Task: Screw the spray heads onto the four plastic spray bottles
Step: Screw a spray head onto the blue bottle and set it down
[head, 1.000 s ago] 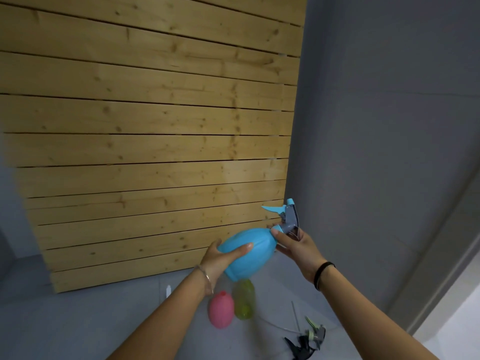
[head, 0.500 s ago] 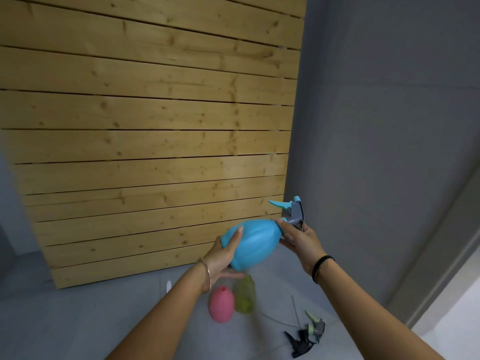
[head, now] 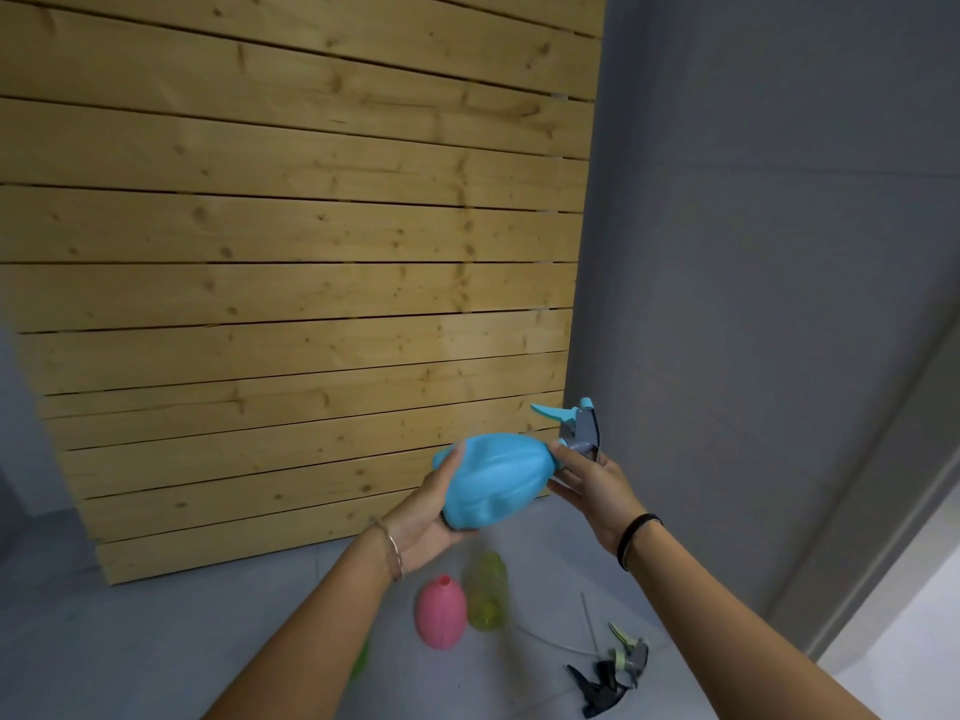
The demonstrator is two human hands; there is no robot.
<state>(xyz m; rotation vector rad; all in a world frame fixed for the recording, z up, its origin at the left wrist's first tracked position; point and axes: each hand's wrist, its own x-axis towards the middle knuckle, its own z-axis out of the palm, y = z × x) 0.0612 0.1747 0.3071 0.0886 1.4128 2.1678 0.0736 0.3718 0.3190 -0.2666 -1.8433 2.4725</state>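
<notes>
I hold a blue ribbed spray bottle (head: 496, 478) in the air, tilted with its neck to the right. My left hand (head: 428, 514) cups its base from below. My right hand (head: 592, 478) grips the neck where the blue and grey spray head (head: 579, 426) sits on the bottle. On the floor below stand a pink bottle (head: 440, 618) with an open neck and a yellow-green bottle (head: 487, 597). Loose spray heads (head: 613, 672) with thin tubes lie on the floor to the right. A bit of green (head: 359, 659) shows behind my left forearm.
A tall stack of pale wooden planks (head: 291, 283) rises ahead and to the left. A grey wall (head: 769, 283) closes the right side, with a door frame (head: 893, 485) at far right. The floor (head: 156, 641) is grey.
My left hand has shifted from gripping the bottle's side to cupping its base. The bottle has turned a little, and the right hand stays at the neck.
</notes>
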